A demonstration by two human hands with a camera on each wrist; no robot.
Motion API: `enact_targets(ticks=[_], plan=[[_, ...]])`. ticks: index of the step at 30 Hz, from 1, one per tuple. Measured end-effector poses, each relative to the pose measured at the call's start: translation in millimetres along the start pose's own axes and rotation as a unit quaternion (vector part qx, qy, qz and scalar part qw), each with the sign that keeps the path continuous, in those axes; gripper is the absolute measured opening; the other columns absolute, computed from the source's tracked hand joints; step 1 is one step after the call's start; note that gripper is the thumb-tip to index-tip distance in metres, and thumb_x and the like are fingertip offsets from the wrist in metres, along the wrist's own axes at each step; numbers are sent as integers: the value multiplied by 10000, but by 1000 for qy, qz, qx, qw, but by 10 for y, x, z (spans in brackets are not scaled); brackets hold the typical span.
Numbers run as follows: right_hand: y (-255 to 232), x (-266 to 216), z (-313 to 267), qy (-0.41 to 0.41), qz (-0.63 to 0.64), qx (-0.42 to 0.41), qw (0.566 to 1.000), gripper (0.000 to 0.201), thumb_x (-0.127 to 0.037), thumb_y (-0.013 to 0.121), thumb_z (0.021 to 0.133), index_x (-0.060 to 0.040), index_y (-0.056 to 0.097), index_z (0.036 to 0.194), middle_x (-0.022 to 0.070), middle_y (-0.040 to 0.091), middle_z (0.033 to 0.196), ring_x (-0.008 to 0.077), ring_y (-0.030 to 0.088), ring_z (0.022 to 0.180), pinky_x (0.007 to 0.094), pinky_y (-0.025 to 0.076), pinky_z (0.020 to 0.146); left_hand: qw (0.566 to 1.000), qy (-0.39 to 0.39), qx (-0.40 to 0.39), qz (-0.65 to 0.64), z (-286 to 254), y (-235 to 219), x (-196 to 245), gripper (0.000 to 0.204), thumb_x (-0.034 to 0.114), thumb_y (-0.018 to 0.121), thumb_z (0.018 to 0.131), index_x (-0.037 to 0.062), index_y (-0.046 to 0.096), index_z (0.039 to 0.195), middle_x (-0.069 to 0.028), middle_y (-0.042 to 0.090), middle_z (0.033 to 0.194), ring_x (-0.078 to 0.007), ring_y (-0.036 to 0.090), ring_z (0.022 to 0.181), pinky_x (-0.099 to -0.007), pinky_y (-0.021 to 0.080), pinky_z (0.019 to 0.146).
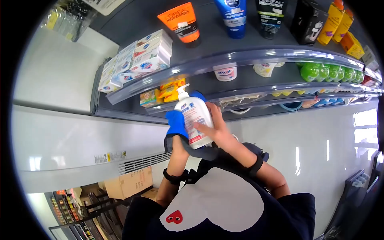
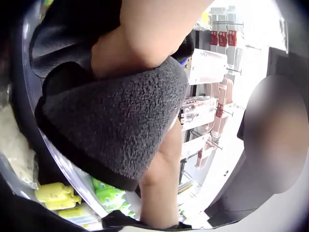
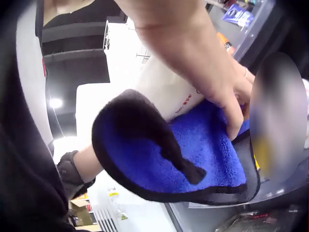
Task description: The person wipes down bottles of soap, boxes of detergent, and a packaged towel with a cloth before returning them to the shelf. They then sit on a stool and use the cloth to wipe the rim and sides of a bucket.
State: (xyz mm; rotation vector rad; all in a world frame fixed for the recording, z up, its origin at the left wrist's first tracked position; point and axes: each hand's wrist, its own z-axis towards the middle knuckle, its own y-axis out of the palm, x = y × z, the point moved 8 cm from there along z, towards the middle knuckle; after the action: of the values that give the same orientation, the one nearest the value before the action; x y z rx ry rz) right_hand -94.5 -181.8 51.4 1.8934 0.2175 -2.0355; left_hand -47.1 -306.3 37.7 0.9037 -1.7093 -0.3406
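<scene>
In the head view, a white pump bottle [image 1: 196, 120] with a red band near its base tilts between both hands. The left hand [image 1: 179, 146] holds its left side through a blue and grey cloth [image 1: 176, 123]; the cloth hides its fingers. The right hand [image 1: 214, 125] grips the right side, thumb across the label, other fingers toward the back. Grey fabric of the cloth [image 2: 116, 121] fills much of the left wrist view. In the right wrist view the right hand [image 3: 217, 82] has fingertips against the blue side of the cloth [image 3: 193, 150], beside the white bottle [image 3: 171, 92].
Dark shelves [image 1: 208, 60] with clear front edges stand ahead, close beyond the bottle. They carry an orange tube [image 1: 184, 25], a blue tube [image 1: 234, 20], stacked white boxes [image 1: 146, 56] and green bottles [image 1: 320, 72]. A cardboard box [image 1: 130, 183] lies at lower left.
</scene>
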Motion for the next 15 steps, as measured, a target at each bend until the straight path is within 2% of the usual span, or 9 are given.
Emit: enact_targets(ticks=[1,4,5,8,9,12,13,15], plan=[[24,7,19,-16,-12,-24,1000,764,-259,813,799,12,369,1359,216,568,1090,326,560,1043,389,431,983,1000,4,1,1,3,-9,4,536,454,541,1033,46,514,1380,-125,626,1264,-248,635,1115,-407,531,985],[91,-27,-10,51,-12,-144,988,889,-133,818,756,-45,278,1458,205,555,1181,305,601,1126,388,487,942,998,45,23,33,52,-112,72,529,446,539,1034,48,511,1381,-124,623,1267,-246,634,1116,-407,531,986],[124,-33,-7,29,-48,-145,988,959,-98,826,691,-45,253,1458,271,632,1084,445,658,1041,445,520,883,997,59,30,42,52,-144,119,526,443,539,1034,49,510,1381,-123,622,1268,-246,633,1117,-406,531,986],[255,-35,-101,82,-161,-183,966,951,-108,830,673,-51,270,1439,302,666,972,534,638,966,501,524,840,993,90,45,67,0,-271,222,519,436,537,1035,50,506,1382,-122,619,1271,-245,632,1118,-406,531,986],[329,70,-125,59,-234,-184,953,961,-129,844,650,-54,287,1430,314,673,942,546,624,951,532,519,822,991,98,49,73,-30,-311,247,517,433,537,1036,51,505,1382,-121,618,1272,-244,631,1119,-405,530,986],[464,282,-145,89,-215,-201,952,957,-149,851,645,-50,310,1428,305,675,967,533,631,962,529,526,830,987,115,66,94,-212,-468,265,510,425,535,1037,53,502,1383,-120,615,1275,-243,630,1120,-404,530,987],[486,289,-151,107,-198,-200,954,933,-178,868,631,-41,371,1407,271,690,999,500,651,994,495,533,870,985,120,72,100,-289,-528,270,508,423,535,1037,53,500,1384,-119,614,1276,-242,630,1121,-404,530,987],[523,477,-186,78,-187,-186,962,922,-206,889,610,-29,416,1382,248,696,1032,452,666,1022,459,531,897,981,133,85,109,-438,-640,281,503,418,534,1038,54,498,1384,-118,612,1278,-241,629,1122,-404,530,988]])
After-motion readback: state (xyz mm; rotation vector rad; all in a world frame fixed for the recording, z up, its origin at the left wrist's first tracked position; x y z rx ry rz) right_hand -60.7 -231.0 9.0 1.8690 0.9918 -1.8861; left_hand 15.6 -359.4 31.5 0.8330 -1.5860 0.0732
